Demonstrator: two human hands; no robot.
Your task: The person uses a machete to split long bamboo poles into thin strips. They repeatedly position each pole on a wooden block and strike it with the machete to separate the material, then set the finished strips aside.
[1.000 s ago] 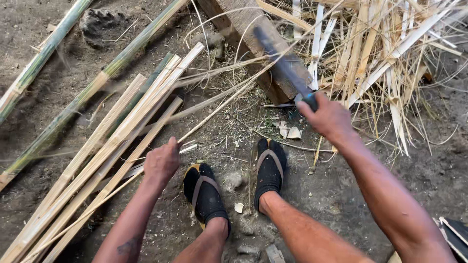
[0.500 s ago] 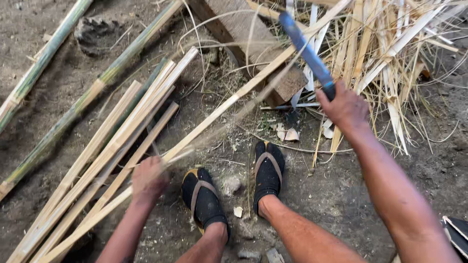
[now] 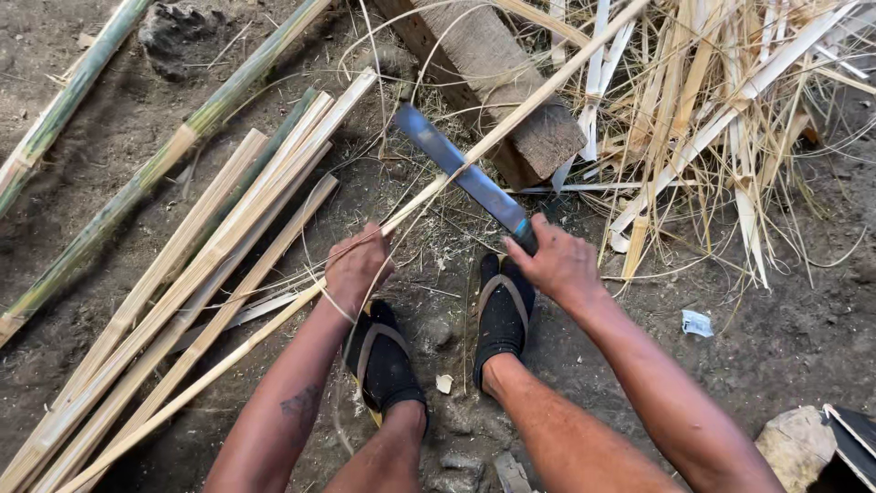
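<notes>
Blade [image 3: 456,169] lowered onto strip [image 3: 511,123], right hand [image 3: 558,265] clenching hidden handle, left hand [image 3: 358,265] closed on strip

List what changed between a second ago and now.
The left hand took hold of a long bamboo strip and lifted it off the ground. The right hand swung its blade leftward onto that strip. The wooden block, the split bamboo pile and both feet stayed put.

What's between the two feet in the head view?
Bare dirt with a small pale chip between the left foot and right foot; head view.
</notes>
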